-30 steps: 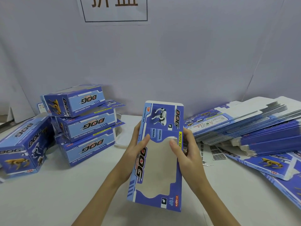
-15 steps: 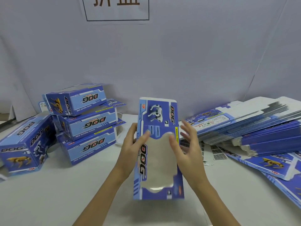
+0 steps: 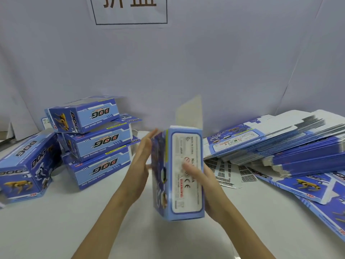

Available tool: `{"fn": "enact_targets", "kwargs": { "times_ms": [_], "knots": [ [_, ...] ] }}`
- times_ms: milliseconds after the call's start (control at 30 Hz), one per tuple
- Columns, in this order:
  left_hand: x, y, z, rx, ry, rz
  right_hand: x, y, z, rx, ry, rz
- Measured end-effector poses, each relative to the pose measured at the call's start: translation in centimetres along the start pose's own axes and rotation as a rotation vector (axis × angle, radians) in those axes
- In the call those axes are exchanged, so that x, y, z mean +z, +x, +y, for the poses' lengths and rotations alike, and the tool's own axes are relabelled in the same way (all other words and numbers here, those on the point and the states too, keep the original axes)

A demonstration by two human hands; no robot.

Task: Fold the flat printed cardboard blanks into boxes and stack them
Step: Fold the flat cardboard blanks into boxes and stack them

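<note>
Box (image 3: 179,174) mid-frame, half-formed, held upright above the white worktop (image 3: 56,230), its label panel with white text block facing the camera, a darker printed side turned left, a pale flap (image 3: 192,111) sticking up at the far end. Left hand (image 3: 140,165) lies flat against the box's left side, fingers straight and released, tips reaching near the top edge. Right hand (image 3: 207,186) cups the box from the right and behind, thumb pressed over the label panel, so it is grasping the box; the other fingers are hidden behind the cardboard. Motion blur on both hands and the box. To the left, three folded boxes (image 3: 97,139) stacked one on another, logos upside down, and one more folded box (image 3: 26,167) just beside the stack, tilted. To the right, a thick pile of flat blanks (image 3: 280,144) leaning on the worktop, with loose blanks (image 3: 302,184) spread in front of it toward the right edge. Small barcode sheets (image 3: 229,171) lie between the held box and the pile. Grey backdrop behind, with a framed sign (image 3: 130,10) at top, cut off.
</note>
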State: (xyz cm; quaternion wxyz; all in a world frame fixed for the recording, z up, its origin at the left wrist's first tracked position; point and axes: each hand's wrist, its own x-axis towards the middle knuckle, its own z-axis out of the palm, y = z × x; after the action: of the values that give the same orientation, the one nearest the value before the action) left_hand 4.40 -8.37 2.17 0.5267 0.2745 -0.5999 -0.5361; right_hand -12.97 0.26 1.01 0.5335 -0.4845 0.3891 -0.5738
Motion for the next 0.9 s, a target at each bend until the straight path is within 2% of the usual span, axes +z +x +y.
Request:
{"fn": "enact_targets", "kwargs": {
  "times_ms": [67, 133, 200, 300, 400, 533, 633, 733, 900],
  "knots": [
    [0.1, -0.1, 0.1, -0.084, -0.110, -0.037, -0.3, -0.4, -0.4, 0.105, 0.166, -0.054],
    [0.0, -0.2, 0.1, -0.058, -0.128, -0.014, -0.4, -0.1, -0.2, 0.147, 0.147, -0.033],
    [-0.1, -0.2, 0.2, 0.027, -0.128, 0.068, -0.6, 0.5, 0.3, 0.055, 0.052, 0.081],
    [-0.3, -0.2, 0.0, 0.076, -0.089, 0.157, -1.1, 1.2, 0.7, -0.240, -0.122, 0.256],
    [0.5, -0.5, -0.5, 0.049, -0.002, 0.092, -1.1, 1.3, 0.8, -0.360, -0.304, 0.221],
    [1.6, -1.1, -0.8, 0.148, -0.025, -0.058, -0.8, 1.3, 1.0, -0.491, -0.403, 0.275],
    [1.8, -1.2, -0.3, 0.093, -0.141, -0.041, -0.2, 0.9, 0.5, -0.535, -0.400, 0.398],
    [1.6, -1.0, -0.1, 0.083, -0.112, 0.021, 0.3, 0.9, 0.2, -0.499, -0.304, 0.354],
    [1.7, -0.8, 0.3, 0.249, 0.003, 0.084, 0.3, 0.6, -0.5, -0.493, -0.225, 0.308]
  ]
}}
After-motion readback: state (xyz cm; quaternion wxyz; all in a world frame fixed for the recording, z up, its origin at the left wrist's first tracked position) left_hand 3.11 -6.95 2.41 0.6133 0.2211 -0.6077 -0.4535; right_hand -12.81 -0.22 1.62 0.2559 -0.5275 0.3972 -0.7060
